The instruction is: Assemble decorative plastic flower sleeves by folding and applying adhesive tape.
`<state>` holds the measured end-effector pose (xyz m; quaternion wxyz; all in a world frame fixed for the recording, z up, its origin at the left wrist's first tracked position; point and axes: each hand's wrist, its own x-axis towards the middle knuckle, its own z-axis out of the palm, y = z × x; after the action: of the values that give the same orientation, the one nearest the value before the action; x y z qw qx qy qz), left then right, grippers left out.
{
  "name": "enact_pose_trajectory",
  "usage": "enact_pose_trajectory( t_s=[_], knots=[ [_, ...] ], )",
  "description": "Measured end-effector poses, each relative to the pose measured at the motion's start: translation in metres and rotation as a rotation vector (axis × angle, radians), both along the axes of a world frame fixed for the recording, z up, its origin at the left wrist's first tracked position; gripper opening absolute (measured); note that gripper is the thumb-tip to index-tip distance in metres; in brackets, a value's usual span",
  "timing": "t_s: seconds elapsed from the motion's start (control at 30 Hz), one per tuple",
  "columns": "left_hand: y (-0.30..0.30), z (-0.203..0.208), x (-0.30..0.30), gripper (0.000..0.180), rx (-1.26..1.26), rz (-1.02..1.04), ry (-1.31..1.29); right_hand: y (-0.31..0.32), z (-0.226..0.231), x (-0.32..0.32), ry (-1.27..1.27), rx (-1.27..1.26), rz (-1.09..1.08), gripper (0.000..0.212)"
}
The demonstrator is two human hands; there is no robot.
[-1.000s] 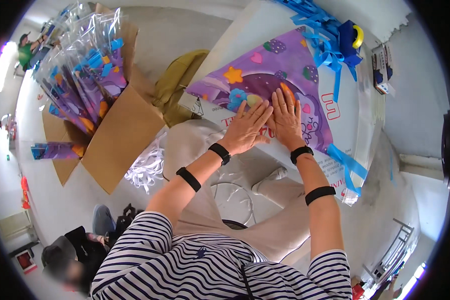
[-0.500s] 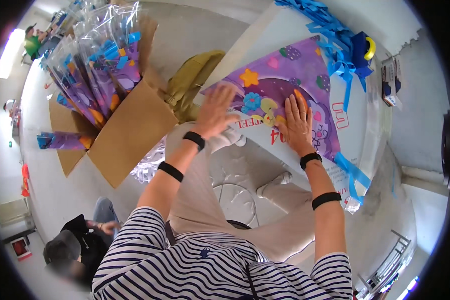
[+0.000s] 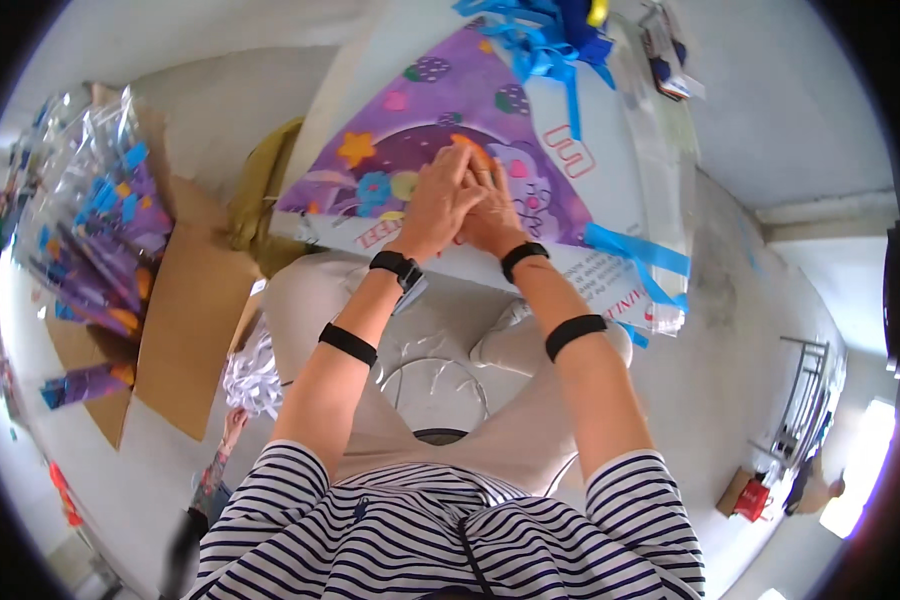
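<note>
The sheet (image 3: pixel 420 140), a purple printed triangle, is lying spread flat on the white board (image 3: pixel 625 190) in front of the person. Its upper tip is pointing toward the blue ribbons (image 3: pixel 545 58) at the far side of the board. A blue strip (image 3: pixel 638 246) is meeting its lower right corner; whether it is joined there cannot be told.

The right hand (image 3: pixel 494 212) is resting on the sheet over the orange detail, its fingers lying mostly straight and gripping nothing visible. The left hand (image 3: pixel 433 207) is touching the right from the side, its fingers bending slightly; whether they are pinching the cloth cannot be told, as the tips are partly merging with the other hand.

As for progress, several folded pieces (image 3: pixel 110 245) in clear film are standing in the carton (image 3: pixel 192 310) to the left, and these are appearing finished. One bundle (image 3: pixel 88 385) is projecting at the carton's near side. The sheet is showing no fold across it and no film around it; judged against the packed pieces, it is lacking both. White ribbons (image 3: pixel 253 375) are hanging bunched beside the carton, near a co-worker's hand (image 3: pixel 235 422).
</note>
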<state>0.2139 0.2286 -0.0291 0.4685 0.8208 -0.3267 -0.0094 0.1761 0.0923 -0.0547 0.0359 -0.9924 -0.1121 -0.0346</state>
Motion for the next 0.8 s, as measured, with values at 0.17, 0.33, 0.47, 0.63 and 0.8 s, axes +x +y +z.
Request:
enact_pose_trajectory(
  t_s=[0.17,0.33,0.47,0.63,0.8],
  knots=[
    [-0.009,-0.025,-0.005,0.079,0.255,0.116,-0.134,-0.008,0.004,0.002,0.058,0.155,0.020,0.075],
    [-0.010,-0.034,-0.008,0.079,0.467,0.110,-0.237,-0.028,0.010,-0.037,-0.109,0.228,-0.106,0.071],
    [-0.013,-0.033,-0.014,0.073,0.608,0.094,-0.511,-0.051,0.010,-0.096,-0.030,0.228,-0.135,0.081],
    [-0.017,-0.032,-0.016,0.078,0.600,0.103,-0.520,-0.081,0.015,-0.142,-0.036,0.193,-0.270,0.085],
    [-0.019,-0.020,-0.018,0.079,0.612,0.088,-0.514,-0.093,0.013,-0.157,-0.025,0.209,-0.345,0.086]
  ],
)
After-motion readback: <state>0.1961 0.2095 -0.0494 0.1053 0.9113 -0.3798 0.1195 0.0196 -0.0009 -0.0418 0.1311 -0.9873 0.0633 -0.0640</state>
